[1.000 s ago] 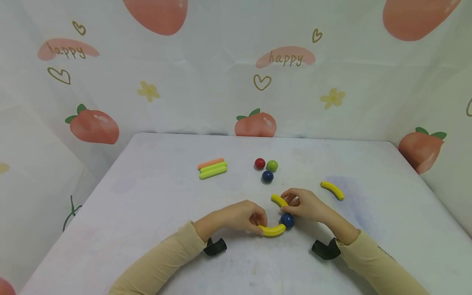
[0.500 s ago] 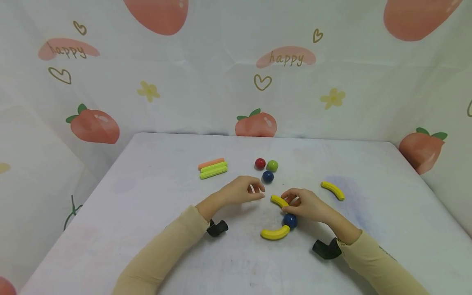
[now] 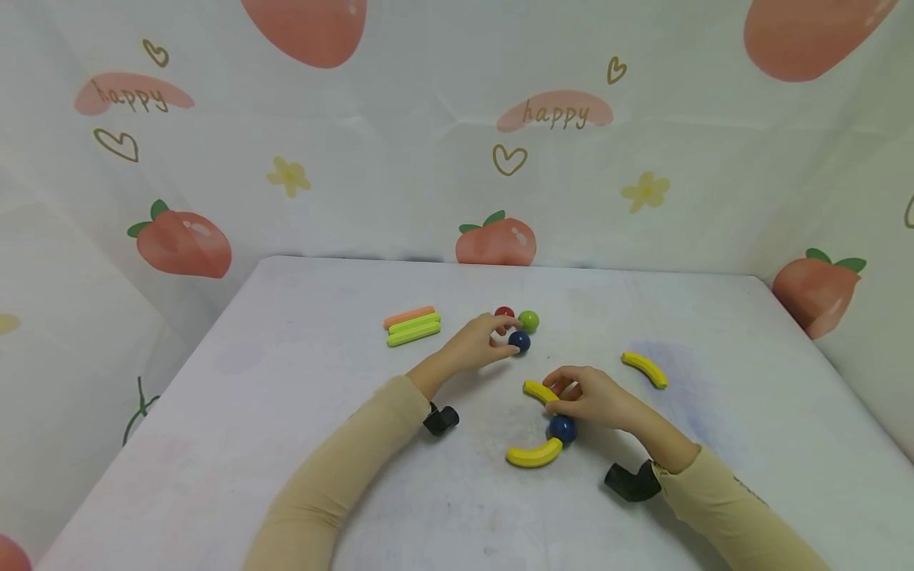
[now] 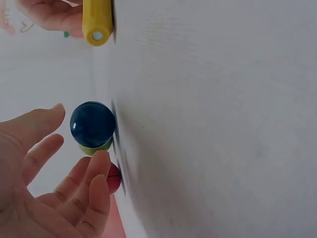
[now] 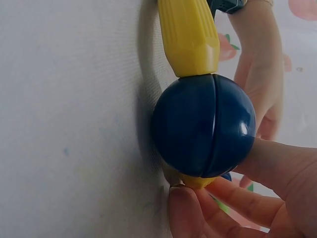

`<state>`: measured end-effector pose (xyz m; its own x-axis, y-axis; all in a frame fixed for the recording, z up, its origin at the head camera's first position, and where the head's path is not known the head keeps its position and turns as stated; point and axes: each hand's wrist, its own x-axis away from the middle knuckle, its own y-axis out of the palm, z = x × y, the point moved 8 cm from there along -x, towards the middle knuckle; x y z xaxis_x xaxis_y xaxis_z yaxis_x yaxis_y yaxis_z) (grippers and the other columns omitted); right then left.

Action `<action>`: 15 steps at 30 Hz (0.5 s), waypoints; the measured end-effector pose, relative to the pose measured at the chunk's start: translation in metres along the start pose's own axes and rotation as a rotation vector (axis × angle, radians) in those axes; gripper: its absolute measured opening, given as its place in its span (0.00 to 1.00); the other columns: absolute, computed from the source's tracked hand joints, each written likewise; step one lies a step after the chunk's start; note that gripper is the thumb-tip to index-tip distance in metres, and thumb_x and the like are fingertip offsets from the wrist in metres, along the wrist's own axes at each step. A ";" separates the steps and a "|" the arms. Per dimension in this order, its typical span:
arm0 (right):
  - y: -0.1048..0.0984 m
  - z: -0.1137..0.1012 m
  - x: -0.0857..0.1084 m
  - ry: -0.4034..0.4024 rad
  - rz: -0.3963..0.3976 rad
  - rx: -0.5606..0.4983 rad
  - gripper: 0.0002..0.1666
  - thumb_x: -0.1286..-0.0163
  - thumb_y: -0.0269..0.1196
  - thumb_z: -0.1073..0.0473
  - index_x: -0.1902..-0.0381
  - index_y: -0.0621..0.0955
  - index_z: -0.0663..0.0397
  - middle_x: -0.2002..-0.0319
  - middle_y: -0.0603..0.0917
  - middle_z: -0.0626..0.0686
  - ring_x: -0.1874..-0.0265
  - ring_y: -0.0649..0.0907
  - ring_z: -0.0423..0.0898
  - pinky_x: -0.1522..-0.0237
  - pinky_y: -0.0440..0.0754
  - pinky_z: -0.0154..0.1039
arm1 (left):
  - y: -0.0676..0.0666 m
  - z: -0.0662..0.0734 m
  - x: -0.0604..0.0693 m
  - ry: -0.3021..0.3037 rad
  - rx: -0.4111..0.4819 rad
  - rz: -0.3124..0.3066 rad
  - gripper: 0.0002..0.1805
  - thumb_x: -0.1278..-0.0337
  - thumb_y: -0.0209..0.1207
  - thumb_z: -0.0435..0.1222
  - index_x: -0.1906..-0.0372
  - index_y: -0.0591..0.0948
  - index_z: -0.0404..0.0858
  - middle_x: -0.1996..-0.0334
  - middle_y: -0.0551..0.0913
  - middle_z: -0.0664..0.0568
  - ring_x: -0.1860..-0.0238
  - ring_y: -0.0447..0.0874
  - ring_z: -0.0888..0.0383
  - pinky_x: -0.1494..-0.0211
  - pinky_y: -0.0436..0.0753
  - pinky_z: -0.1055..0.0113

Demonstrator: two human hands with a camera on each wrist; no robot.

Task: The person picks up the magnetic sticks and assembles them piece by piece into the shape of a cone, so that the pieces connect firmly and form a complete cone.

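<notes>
My left hand [image 3: 473, 345] reaches round a small dark blue ball [image 3: 520, 342], thumb and fingers spread. In the left wrist view the thumb stands apart from the ball [image 4: 92, 124]. Just behind are a red ball [image 3: 504, 312], partly hidden by fingers, and a green ball [image 3: 529, 321]. My right hand [image 3: 593, 395] pinches a curved yellow rod [image 3: 539, 390]; its far end is hidden by the fingers. That rod meets a larger blue ball [image 3: 562, 430], whose other side touches a second curved yellow rod [image 3: 534, 455] lying on the table.
A third curved yellow rod [image 3: 645, 370] lies to the right of the hands. At the back left, an orange stick [image 3: 408, 317] and two yellow-green sticks [image 3: 414, 333] lie side by side on the white table [image 3: 286, 444]. A printed curtain [image 3: 400, 143] hangs behind.
My left hand has let go of the lower yellow rod and moved up and away to the small blue ball. The right hand has stayed on its rod.
</notes>
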<state>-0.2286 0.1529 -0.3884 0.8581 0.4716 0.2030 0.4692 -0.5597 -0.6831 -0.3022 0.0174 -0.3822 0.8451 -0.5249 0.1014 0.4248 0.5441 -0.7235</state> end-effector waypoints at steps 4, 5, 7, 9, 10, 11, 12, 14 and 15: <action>0.000 0.000 0.000 -0.001 -0.002 -0.001 0.20 0.39 0.65 0.56 0.53 0.77 0.62 0.62 0.82 0.56 0.68 0.80 0.42 0.66 0.80 0.34 | 0.005 -0.002 -0.005 -0.023 -0.045 -0.039 0.26 0.42 0.60 0.42 0.37 0.71 0.49 0.48 0.75 0.44 0.56 0.80 0.55 0.55 0.81 0.68; 0.000 0.000 0.000 0.001 -0.003 -0.001 0.20 0.39 0.65 0.56 0.53 0.77 0.62 0.62 0.82 0.56 0.68 0.80 0.42 0.66 0.81 0.35 | 0.006 -0.002 -0.006 -0.026 -0.056 -0.047 0.27 0.42 0.60 0.42 0.37 0.71 0.49 0.49 0.76 0.45 0.56 0.80 0.55 0.55 0.80 0.69; 0.000 0.000 0.000 -0.001 -0.002 0.000 0.20 0.40 0.65 0.56 0.53 0.77 0.62 0.63 0.82 0.56 0.68 0.81 0.42 0.65 0.81 0.35 | 0.008 -0.002 -0.009 -0.019 -0.080 -0.060 0.27 0.43 0.61 0.42 0.37 0.71 0.49 0.50 0.77 0.45 0.58 0.79 0.56 0.55 0.79 0.69; 0.000 0.000 0.000 -0.001 -0.003 0.000 0.20 0.40 0.65 0.56 0.53 0.77 0.62 0.63 0.82 0.55 0.67 0.81 0.43 0.65 0.82 0.36 | 0.009 -0.001 -0.010 -0.013 -0.097 -0.065 0.27 0.44 0.62 0.42 0.38 0.72 0.48 0.50 0.77 0.45 0.59 0.78 0.56 0.56 0.79 0.70; 0.000 0.000 0.000 -0.002 -0.003 -0.001 0.20 0.40 0.65 0.56 0.53 0.77 0.62 0.63 0.82 0.55 0.67 0.81 0.43 0.65 0.82 0.36 | 0.009 0.000 -0.010 -0.011 -0.104 -0.064 0.27 0.45 0.62 0.42 0.39 0.72 0.48 0.50 0.77 0.45 0.60 0.77 0.57 0.56 0.78 0.70; 0.000 0.000 0.000 -0.004 -0.003 -0.001 0.20 0.40 0.65 0.56 0.53 0.77 0.62 0.63 0.82 0.55 0.67 0.81 0.43 0.65 0.82 0.36 | 0.009 0.000 -0.011 -0.009 -0.110 -0.062 0.26 0.45 0.63 0.42 0.40 0.73 0.47 0.50 0.77 0.45 0.60 0.76 0.57 0.56 0.78 0.70; 0.000 0.000 0.000 -0.007 -0.004 -0.002 0.20 0.40 0.65 0.56 0.53 0.77 0.62 0.63 0.82 0.56 0.67 0.81 0.43 0.65 0.82 0.36 | 0.009 0.001 -0.011 -0.008 -0.115 -0.059 0.25 0.45 0.63 0.41 0.41 0.73 0.47 0.50 0.77 0.45 0.60 0.76 0.57 0.55 0.78 0.69; 0.000 0.001 0.000 -0.009 -0.006 -0.003 0.20 0.39 0.65 0.56 0.53 0.78 0.62 0.63 0.82 0.56 0.67 0.81 0.43 0.65 0.82 0.36 | 0.008 0.001 -0.010 -0.018 -0.120 -0.050 0.24 0.46 0.64 0.41 0.43 0.74 0.46 0.50 0.78 0.45 0.60 0.76 0.56 0.54 0.78 0.68; 0.000 0.001 0.000 -0.012 -0.006 -0.002 0.20 0.39 0.65 0.56 0.53 0.78 0.62 0.63 0.82 0.56 0.68 0.81 0.43 0.65 0.82 0.36 | 0.008 0.002 -0.009 -0.022 -0.122 -0.048 0.23 0.47 0.64 0.41 0.45 0.74 0.46 0.50 0.78 0.45 0.59 0.77 0.56 0.53 0.78 0.67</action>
<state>-0.2292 0.1532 -0.3887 0.8530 0.4827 0.1985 0.4744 -0.5586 -0.6804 -0.3062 0.0276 -0.3878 0.8324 -0.5330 0.1517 0.4233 0.4348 -0.7949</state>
